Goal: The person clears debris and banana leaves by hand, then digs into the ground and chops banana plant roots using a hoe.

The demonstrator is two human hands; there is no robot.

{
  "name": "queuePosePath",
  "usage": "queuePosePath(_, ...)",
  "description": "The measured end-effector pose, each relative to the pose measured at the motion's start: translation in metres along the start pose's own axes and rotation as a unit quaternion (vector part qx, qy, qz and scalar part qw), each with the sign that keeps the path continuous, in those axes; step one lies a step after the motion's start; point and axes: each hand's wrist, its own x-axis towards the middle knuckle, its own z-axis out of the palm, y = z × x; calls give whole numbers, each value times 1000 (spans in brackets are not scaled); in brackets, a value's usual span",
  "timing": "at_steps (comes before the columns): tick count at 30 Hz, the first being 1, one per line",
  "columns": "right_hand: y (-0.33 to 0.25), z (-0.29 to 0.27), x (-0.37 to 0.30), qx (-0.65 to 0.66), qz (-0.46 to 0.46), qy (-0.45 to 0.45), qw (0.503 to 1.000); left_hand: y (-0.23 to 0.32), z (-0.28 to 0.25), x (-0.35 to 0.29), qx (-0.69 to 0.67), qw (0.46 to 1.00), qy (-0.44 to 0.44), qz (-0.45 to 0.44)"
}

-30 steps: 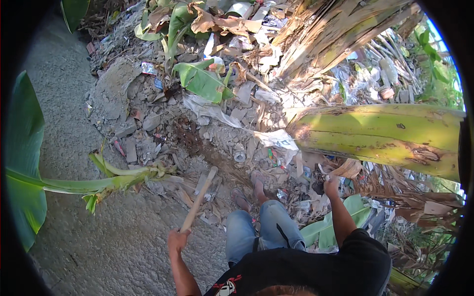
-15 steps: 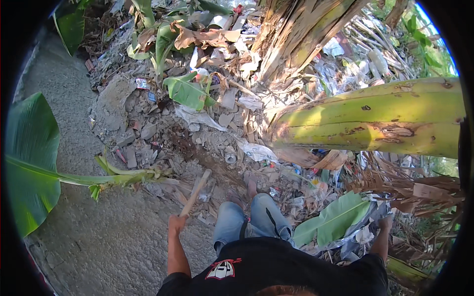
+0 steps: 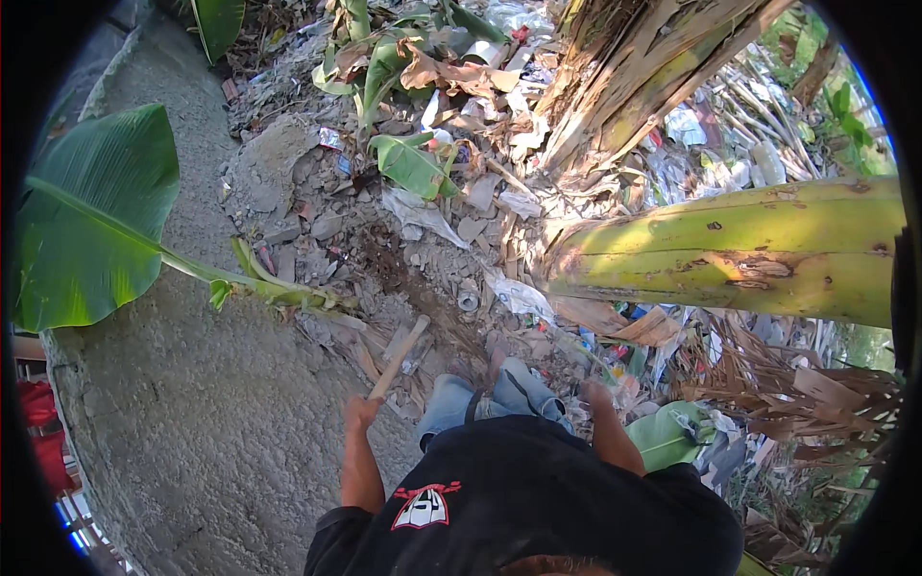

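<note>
My left hand (image 3: pixel 361 413) is closed around the lower end of a pale wooden stick (image 3: pixel 400 359). Its far end slants up and right over the littered soil, beside my bent legs in blue jeans (image 3: pixel 449 408). My right hand (image 3: pixel 595 395) is just right of my right knee, over the litter; its fingers are too unclear to read. Close to that forearm lies a broad green banana leaf (image 3: pixel 663 437). Left of the stick's far end, a cut banana shoot (image 3: pixel 307 297) with a big leaf (image 3: pixel 106 226) reaches over the concrete.
A thick green banana trunk (image 3: pixel 730 252) comes in from the right, with a dry-sheathed one (image 3: pixel 629 91) behind it. Rough concrete (image 3: pixel 230 422) spreads along the left. Stones, plastic scraps and dry leaves (image 3: pixel 788 389) cover the soil. Something red (image 3: pixel 43 432) stands beyond the concrete edge.
My right hand has come in from the far right, beside the leaf and plastic, to near my right knee. My left hand still grips the stick. The whole view has shifted.
</note>
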Motion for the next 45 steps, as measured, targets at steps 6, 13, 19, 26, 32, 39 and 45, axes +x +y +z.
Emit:
queuePosePath(6, -41, -35, 59, -8, -204, 2, 979, 9, 13, -24, -41, 998, -32, 26)
queuePosePath(13, -95, -18, 67, 15, -321, 15, 947, -6, 27, -27, -42, 999, -5, 5)
queuePosePath(19, -99, -23, 89, -100, -299, 19, 949, 3, 31, -24, -34, 999, -7, 3)
queuePosePath(26, -121, -5, 55, -198, -306, 51, 930, 0, 36, -29, -31, 999, -17, -3)
queuePosePath(32, -168, 33, 19, -246, -274, 64, 927, -10, 34, -6, -34, 999, -22, -4)
queuePosePath(39, -258, 83, 3, -216, -259, 70, 939, 41, 1, 16, -40, 996, -78, -12)
queuePosePath(45, -358, 155, 64, -245, -315, 114, 910, 77, -36, 41, -16, 994, -84, -67)
